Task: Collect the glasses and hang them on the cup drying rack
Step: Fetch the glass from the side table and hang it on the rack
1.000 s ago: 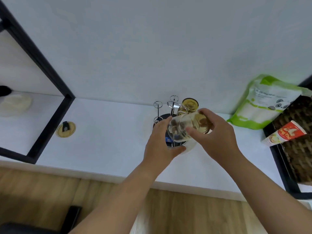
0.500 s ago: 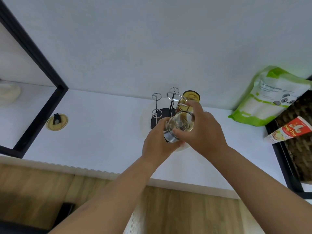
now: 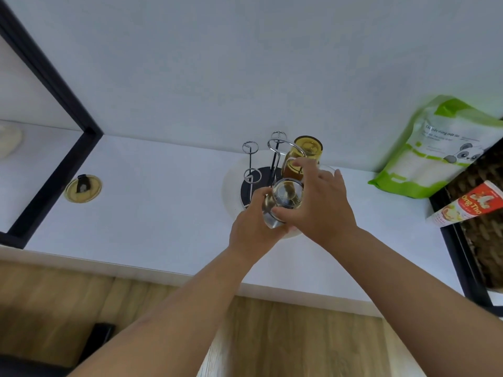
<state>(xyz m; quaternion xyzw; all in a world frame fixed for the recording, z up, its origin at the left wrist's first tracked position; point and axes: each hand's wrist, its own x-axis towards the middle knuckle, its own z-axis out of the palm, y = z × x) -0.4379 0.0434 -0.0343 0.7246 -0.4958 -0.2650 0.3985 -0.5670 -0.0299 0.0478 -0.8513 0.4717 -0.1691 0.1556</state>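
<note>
A clear glass [image 3: 283,200] is upside down over the near side of the cup drying rack [image 3: 251,170]. My left hand [image 3: 251,227] grips it from the left and below. My right hand [image 3: 321,205] holds it from the right, thumb on its lower side, fingers reaching up past an amber glass [image 3: 307,151] that hangs upside down on a back peg. The rack has a round black base and wire pegs with looped tips; three bare pegs stand at its left and back. Whether the clear glass sits on a peg is hidden.
The rack stands on a white counter [image 3: 163,208] against a white wall. A round yellow lid [image 3: 83,188] lies to the left beside a black frame [image 3: 51,164]. A green and white pouch [image 3: 435,151], a red packet [image 3: 468,205] and a wicker basket [image 3: 484,235] sit at the right.
Both hands have lowered the clear glass toward the rack's near side and turned it more upright, base up. My right fingers now spread further over the amber glass.
</note>
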